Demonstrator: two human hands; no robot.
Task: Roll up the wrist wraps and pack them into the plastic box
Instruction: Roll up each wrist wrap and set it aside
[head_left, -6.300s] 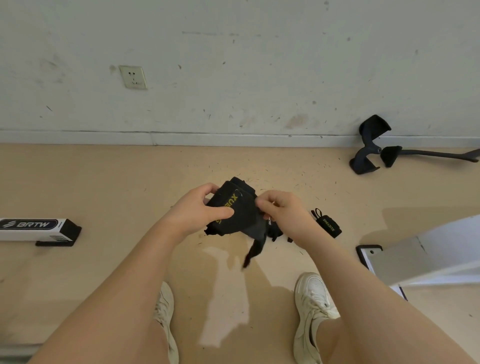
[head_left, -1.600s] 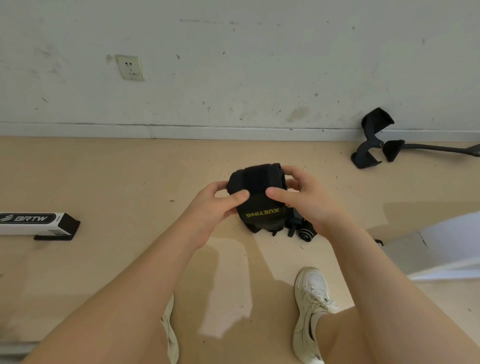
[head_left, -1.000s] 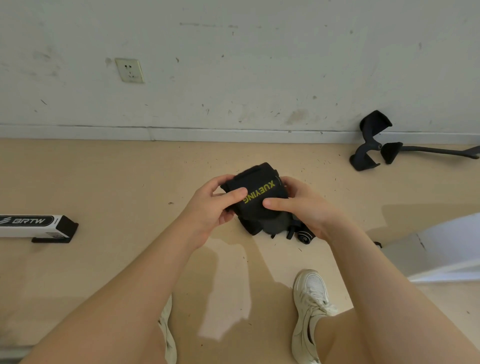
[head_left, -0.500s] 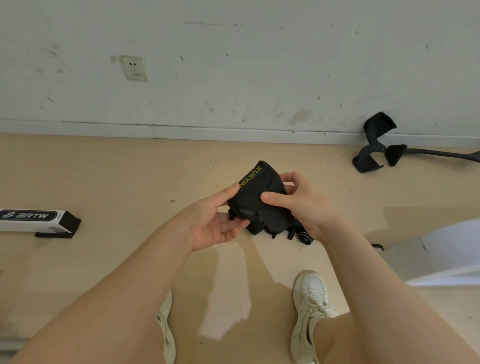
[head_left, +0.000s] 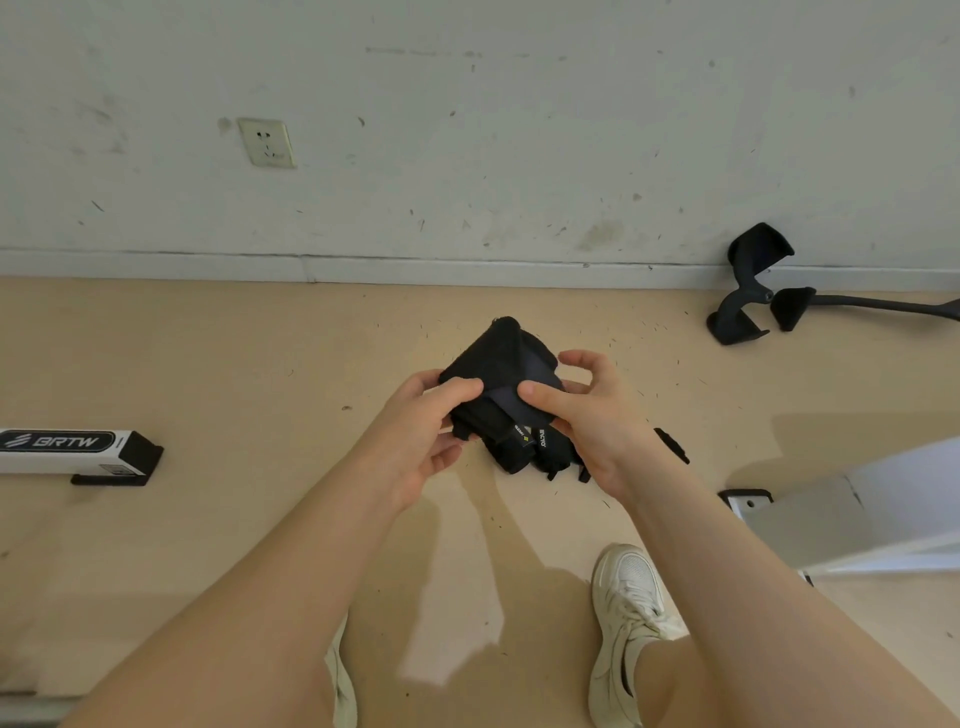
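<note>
Left grip (head_left: 421, 431) and right grip (head_left: 587, 410) both pinch the black wrist wrap bundle (head_left: 506, 379) between thumbs and fingers, held above the tan floor (head_left: 234, 364), near a white shoe (head_left: 631, 613).

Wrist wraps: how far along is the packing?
Done: nothing visibly packed; no plastic box shows. In hand: left hand and right hand pinch a black wrap, partly rolled, ends dangling. Left: the black piece on the floor, then boxing.
</note>
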